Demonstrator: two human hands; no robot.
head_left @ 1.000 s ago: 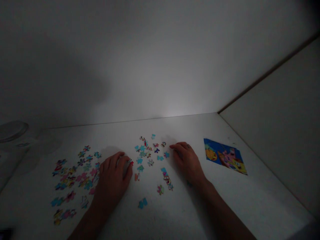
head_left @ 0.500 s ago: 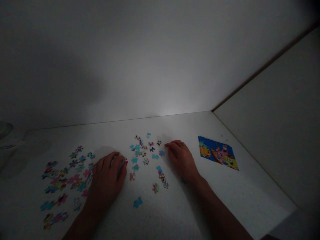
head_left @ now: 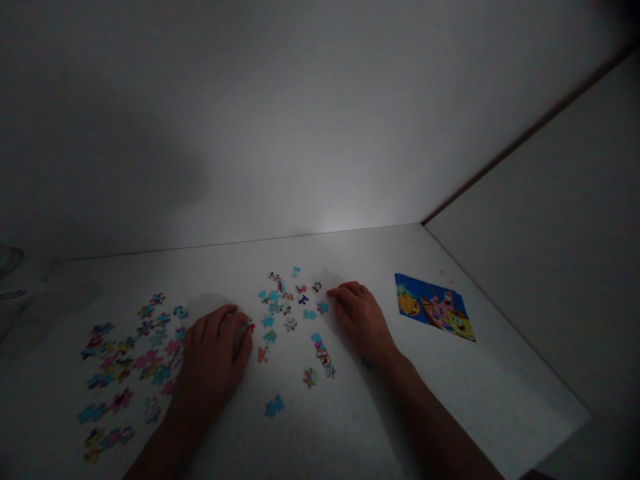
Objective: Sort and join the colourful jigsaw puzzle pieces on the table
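My left hand (head_left: 213, 353) rests on the white table (head_left: 465, 380), with its fingertips pinching a small jigsaw piece (head_left: 249, 325) that shows red at the edge. My right hand (head_left: 361, 320) lies palm down with curled fingers, holding nothing visible, just right of a blue jigsaw piece (head_left: 323, 307). Between my hands lies a loose group of small puzzle pieces (head_left: 280, 310), and a short joined strip of pieces (head_left: 323, 355) sits below it. A larger spread of pieces (head_left: 130, 367) lies left of my left hand.
A printed cartoon picture card (head_left: 434, 307) lies flat on the table right of my right hand. White walls (head_left: 300, 133) rise behind and to the right, meeting at a corner. A dim, translucent object (head_left: 10, 260) sits at the far left edge.
The whole view has shifted slightly, so the table contents sit further left and up in the frame. My hands stay in nearly the same places beside the pieces.
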